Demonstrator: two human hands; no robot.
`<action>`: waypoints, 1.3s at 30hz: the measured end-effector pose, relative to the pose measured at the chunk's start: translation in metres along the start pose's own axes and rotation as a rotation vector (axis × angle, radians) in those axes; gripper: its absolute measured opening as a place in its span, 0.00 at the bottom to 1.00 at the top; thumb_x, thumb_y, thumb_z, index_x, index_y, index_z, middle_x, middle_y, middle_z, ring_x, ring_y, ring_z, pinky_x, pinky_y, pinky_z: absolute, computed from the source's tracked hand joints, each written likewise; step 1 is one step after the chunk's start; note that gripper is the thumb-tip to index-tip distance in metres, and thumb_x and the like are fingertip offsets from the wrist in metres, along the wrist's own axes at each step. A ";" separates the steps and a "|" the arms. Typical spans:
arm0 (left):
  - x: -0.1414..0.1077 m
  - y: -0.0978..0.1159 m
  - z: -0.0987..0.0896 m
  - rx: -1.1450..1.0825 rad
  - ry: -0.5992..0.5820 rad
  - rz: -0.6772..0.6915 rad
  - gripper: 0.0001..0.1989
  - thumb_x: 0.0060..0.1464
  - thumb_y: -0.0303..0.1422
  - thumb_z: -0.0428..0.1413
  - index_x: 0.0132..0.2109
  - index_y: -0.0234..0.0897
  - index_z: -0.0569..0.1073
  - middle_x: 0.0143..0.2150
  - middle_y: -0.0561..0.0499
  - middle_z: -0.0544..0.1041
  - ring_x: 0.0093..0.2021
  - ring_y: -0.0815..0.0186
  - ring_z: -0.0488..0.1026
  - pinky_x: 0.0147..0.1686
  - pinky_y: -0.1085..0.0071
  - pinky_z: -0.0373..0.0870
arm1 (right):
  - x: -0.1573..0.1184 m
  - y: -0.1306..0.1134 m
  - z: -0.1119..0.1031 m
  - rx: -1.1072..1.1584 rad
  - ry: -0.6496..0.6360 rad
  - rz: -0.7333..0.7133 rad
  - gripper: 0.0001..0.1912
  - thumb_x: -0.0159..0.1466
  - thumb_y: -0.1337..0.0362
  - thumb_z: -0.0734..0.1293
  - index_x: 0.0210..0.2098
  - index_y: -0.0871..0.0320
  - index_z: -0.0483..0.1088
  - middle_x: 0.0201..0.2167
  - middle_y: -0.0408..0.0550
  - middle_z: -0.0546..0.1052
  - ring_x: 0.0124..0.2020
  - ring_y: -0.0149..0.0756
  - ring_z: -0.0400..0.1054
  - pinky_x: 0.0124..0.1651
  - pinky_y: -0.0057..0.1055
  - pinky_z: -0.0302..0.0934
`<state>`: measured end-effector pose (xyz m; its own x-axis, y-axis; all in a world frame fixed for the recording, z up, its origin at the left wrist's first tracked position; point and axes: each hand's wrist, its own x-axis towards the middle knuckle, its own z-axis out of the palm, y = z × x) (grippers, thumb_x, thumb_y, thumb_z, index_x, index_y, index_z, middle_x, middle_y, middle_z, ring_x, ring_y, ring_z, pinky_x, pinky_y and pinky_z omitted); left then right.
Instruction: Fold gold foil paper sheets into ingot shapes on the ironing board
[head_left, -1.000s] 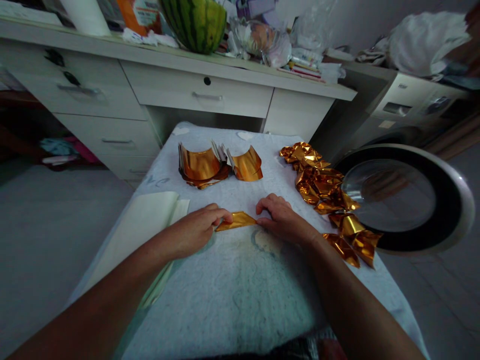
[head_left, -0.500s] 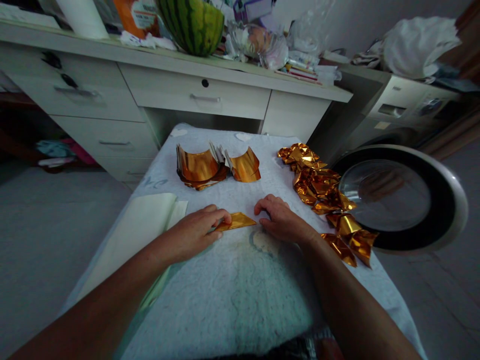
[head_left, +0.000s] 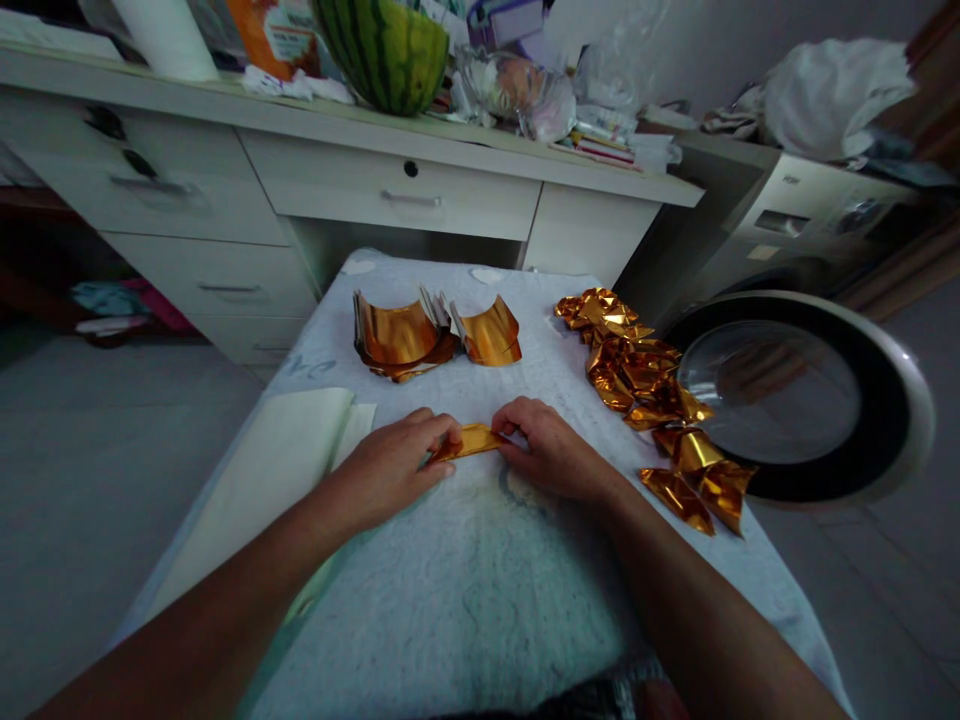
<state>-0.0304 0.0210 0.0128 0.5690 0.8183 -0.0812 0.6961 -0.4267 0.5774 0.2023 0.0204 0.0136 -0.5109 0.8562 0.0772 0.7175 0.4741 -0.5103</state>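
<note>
A narrow folded strip of gold foil paper (head_left: 475, 439) lies low over the cloth, stretched between my two hands. My left hand (head_left: 401, 452) pinches its left end between thumb and fingers. At the right end, the thumb and fingertips of my right hand (head_left: 541, 445) close on the tip. Beyond them stand curled stacks of gold foil sheets (head_left: 397, 330), with pale backs showing along their edges. To the right lies a row of folded, crumpled gold foil pieces (head_left: 634, 370).
A pale cloth (head_left: 480, 600) covers the table. Folded cream paper (head_left: 255, 480) rests on its left side. The open washing machine door (head_left: 795, 395) reaches close to the right edge. Behind is a white drawer desk (head_left: 390, 190) with a cut watermelon (head_left: 386, 55) on top.
My right hand has moved left and taken hold of the right tip of the folded gold foil paper. The left hand keeps its pinch in nearly the same place.
</note>
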 end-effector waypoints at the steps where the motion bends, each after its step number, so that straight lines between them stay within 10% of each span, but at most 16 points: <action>1: 0.000 0.000 0.001 0.015 0.013 0.000 0.08 0.56 0.33 0.52 0.43 0.42 0.70 0.41 0.51 0.71 0.40 0.62 0.70 0.42 0.66 0.64 | 0.000 0.001 0.001 0.004 0.004 0.002 0.08 0.60 0.73 0.64 0.39 0.57 0.68 0.37 0.46 0.73 0.39 0.35 0.64 0.45 0.32 0.56; 39: 0.001 0.014 -0.001 -0.092 0.347 -0.036 0.11 0.60 0.35 0.50 0.42 0.37 0.75 0.38 0.50 0.75 0.37 0.63 0.74 0.39 0.66 0.68 | 0.002 -0.011 0.008 0.196 0.194 0.143 0.05 0.65 0.68 0.61 0.39 0.57 0.68 0.25 0.39 0.70 0.25 0.29 0.61 0.31 0.26 0.52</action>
<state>-0.0205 0.0157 0.0218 0.3510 0.9210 0.1690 0.6614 -0.3716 0.6515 0.1890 0.0154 0.0123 -0.2975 0.9436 0.1450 0.6614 0.3133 -0.6815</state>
